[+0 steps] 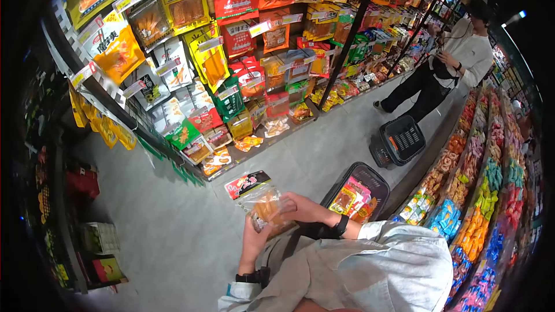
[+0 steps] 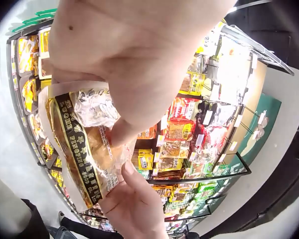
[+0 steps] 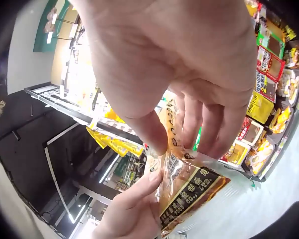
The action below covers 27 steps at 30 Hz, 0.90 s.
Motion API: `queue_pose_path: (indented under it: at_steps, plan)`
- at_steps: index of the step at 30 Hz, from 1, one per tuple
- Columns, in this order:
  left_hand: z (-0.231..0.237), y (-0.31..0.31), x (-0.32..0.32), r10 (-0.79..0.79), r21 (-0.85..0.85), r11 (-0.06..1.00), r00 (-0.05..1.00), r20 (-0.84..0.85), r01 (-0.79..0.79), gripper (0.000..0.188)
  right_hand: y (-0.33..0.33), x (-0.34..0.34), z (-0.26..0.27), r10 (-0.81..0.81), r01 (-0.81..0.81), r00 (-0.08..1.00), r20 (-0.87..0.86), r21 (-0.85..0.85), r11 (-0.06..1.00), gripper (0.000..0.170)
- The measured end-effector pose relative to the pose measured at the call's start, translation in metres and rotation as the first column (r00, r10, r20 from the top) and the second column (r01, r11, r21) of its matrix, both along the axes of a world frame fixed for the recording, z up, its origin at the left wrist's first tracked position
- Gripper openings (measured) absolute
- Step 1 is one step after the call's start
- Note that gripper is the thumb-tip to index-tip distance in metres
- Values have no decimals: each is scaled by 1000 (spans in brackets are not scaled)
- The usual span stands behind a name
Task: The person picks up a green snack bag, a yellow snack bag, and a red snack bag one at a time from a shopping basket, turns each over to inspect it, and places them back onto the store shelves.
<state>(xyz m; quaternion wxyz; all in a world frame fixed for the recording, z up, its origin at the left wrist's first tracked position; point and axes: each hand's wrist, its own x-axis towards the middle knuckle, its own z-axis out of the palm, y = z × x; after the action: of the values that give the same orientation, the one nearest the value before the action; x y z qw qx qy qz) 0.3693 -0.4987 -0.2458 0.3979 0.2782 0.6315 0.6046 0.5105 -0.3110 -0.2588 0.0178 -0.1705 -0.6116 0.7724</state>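
A clear plastic snack packet with brownish pieces inside and a red and black header is held in front of the body by both hands. My left hand grips its near left side, thumb lying across the front. At the right side, my right hand pinches the packet's edge between thumb and fingers. The left wrist view shows the packet with a black strip of gold lettering. In the right wrist view the packet appears tilted, with the right fingers curled behind it.
A shelf rack hung with many snack bags stands ahead. To my right is a black basket holding several colourful packets, with another basket beyond it. A person stands farther back. Candy bins line the right side.
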Motion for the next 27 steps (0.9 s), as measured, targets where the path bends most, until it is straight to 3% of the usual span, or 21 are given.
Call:
queue_pose_path:
  at_steps: [5,9,12,16,17,20,23,27]
  plan:
    - [-5,12,22,91,60,994,995,-28,-90,59,20,0,13,-20,10,991,129,78,997,48]
    - [5,32,45,159,49,986,987,37,-161,59,47,14,4,39,-39,999,4,32,999,50]
    - [24,51,65,203,-33,977,966,-162,-211,55,65,27,-5,75,-75,997,-1,-17,997,50]
    - [41,77,83,-45,-297,949,890,-454,-104,53,94,54,-26,144,-145,989,-23,-61,988,50]
    - [39,82,89,-91,-330,940,875,-476,-82,53,99,64,-31,169,-169,986,-8,-53,984,49]
    - [41,102,108,-189,-376,926,833,-520,-25,46,111,90,-58,147,-173,983,-105,-301,938,47]
    - [38,111,123,-250,-362,932,756,-605,18,39,125,112,-58,161,-181,982,-96,-265,947,41]
    - [45,121,128,-298,-383,919,796,-527,90,35,134,124,-50,174,-187,982,-69,-302,935,37]
